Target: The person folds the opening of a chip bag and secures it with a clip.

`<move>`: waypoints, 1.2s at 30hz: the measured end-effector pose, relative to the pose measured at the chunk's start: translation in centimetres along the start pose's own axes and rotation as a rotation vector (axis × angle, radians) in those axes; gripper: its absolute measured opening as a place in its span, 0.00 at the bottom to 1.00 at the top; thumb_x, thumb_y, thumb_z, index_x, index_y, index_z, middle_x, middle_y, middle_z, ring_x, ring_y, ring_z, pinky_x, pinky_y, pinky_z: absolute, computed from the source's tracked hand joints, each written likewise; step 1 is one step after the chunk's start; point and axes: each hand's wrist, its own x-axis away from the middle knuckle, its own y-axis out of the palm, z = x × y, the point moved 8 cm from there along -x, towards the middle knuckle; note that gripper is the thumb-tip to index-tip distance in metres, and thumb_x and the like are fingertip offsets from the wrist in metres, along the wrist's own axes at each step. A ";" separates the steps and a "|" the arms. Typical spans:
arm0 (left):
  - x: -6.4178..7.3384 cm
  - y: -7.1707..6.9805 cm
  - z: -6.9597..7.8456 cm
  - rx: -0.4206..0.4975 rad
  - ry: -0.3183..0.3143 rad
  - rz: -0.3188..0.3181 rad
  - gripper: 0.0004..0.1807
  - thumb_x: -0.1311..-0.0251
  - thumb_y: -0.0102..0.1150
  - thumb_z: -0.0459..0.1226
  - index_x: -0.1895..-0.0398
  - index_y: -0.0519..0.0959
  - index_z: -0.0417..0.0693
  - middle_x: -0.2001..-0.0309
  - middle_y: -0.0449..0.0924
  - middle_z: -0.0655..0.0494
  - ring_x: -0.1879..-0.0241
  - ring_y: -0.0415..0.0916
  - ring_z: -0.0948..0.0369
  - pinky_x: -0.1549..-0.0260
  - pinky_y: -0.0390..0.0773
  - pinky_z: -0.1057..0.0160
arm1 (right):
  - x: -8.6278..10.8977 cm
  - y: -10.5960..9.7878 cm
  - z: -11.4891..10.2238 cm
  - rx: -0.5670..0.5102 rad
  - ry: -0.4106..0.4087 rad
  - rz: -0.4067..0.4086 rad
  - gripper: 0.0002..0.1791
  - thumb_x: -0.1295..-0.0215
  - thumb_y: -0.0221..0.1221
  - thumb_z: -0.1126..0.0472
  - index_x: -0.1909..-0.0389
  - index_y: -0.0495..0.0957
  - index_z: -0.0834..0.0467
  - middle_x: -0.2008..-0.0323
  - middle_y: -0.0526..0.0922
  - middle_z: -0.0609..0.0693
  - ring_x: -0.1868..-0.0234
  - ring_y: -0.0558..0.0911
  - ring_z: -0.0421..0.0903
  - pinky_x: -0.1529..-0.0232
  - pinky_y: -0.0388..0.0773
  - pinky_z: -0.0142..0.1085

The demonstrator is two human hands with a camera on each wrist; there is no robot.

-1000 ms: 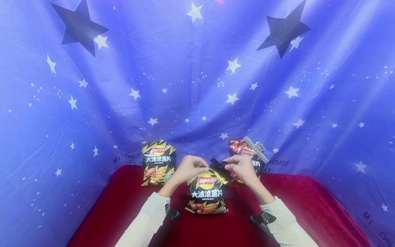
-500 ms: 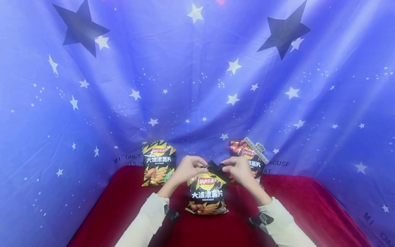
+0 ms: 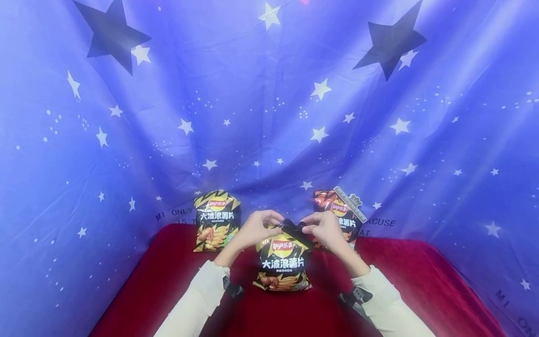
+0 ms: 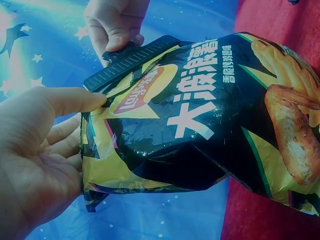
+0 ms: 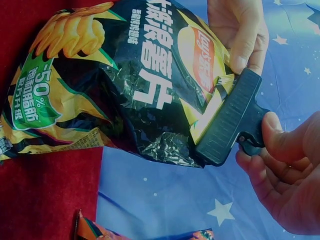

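A black and yellow chip bag stands upright on the red cloth between my hands. My left hand pinches its top left edge between thumb and fingers. In my right hand is a black bag clip, its handles pinched between thumb and fingertips. The long ribbed jaw of the clip lies slantwise across the right part of the bag's top, over the folded yellow edge. From the left wrist view, the clip's near end reaches close to my left thumb.
Behind on the left stands another black and yellow chip bag. A red and black chip bag with a pale grey clip on its top stands behind my right hand. Red cloth covers the table; a starry blue curtain hangs behind.
The black clip has moved left and down over the bag's top edge, with my right hand following slightly left. My left hand keeps its hold on the bag.
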 end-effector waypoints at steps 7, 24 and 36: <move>0.0 -0.1 -0.1 0.003 0.003 -0.019 0.17 0.44 0.71 0.34 0.49 0.84 0.48 0.53 0.88 0.51 0.51 0.83 0.56 0.43 0.79 0.49 | -0.3 0.2 0.0 0.042 -0.012 -0.033 0.12 0.48 0.70 0.73 0.61 0.87 0.68 0.62 0.90 0.64 0.74 0.86 0.48 0.74 0.83 0.36; 0.0 -0.2 0.1 -0.069 -0.015 -0.009 0.14 0.43 0.74 0.43 0.56 0.86 0.50 0.55 0.89 0.53 0.55 0.84 0.60 0.47 0.82 0.54 | -0.3 0.5 0.0 0.051 -0.038 -0.120 0.12 0.47 0.70 0.72 0.60 0.86 0.70 0.64 0.89 0.65 0.70 0.88 0.50 0.67 0.87 0.37; 0.1 -0.2 0.2 -0.087 -0.013 -0.006 0.11 0.44 0.75 0.42 0.59 0.87 0.49 0.58 0.90 0.54 0.58 0.85 0.61 0.51 0.83 0.57 | -0.2 0.9 0.2 -0.016 -0.014 -0.214 0.14 0.42 0.68 0.72 0.55 0.84 0.71 0.62 0.89 0.65 0.68 0.88 0.56 0.65 0.88 0.49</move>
